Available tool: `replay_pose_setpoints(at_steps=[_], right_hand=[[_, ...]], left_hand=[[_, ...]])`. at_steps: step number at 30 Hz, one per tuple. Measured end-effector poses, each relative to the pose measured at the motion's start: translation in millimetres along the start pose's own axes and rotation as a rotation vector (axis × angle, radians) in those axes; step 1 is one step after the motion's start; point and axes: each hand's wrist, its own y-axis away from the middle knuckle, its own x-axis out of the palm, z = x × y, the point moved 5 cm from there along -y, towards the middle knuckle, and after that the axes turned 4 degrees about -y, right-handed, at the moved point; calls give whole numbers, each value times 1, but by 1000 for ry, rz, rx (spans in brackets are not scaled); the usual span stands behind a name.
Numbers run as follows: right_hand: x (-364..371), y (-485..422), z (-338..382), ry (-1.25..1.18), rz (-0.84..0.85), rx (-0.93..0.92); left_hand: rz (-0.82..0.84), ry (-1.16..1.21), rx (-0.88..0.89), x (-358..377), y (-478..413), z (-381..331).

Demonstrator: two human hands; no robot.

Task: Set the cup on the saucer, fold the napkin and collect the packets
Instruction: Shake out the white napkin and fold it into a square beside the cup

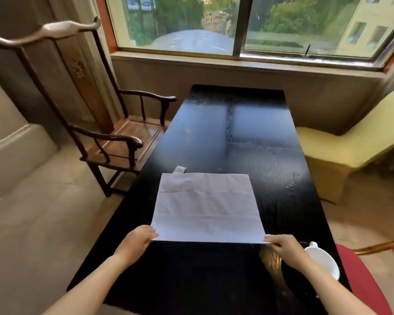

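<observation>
Large white square cloth napkin (206,206): spread flat on dark tabletop, crease lines across it, near edge lifted slightly, both near corners pinched.

Small white packet (180,169): pokes out just past napkin's far left corner, touching or partly under it; cannot tell which.

White ceramic cup (322,260): near right table edge, partly hidden; handle toward far side; tilted or on saucer, cannot tell.

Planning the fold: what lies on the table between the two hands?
Head view: only the napkin's near edge, stretched between left hand and right hand.
</observation>
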Motion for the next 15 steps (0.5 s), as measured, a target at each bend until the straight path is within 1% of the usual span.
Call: replay_pose_setpoints(at_steps=[2, 5, 8, 12, 15], right_hand=[[11, 4, -11, 84, 59, 68], [28, 8, -17, 178, 192, 112], [33, 7, -15, 219, 247, 143], [29, -3, -8, 211, 332, 167], [20, -16, -9, 192, 330, 222]], left_hand=[[100, -6, -41, 17, 8, 6], [251, -35, -116, 31, 20, 14], [347, 25, -187, 37, 28, 21], [352, 57, -279, 31, 24, 27], [328, 119, -355, 22, 12, 32]])
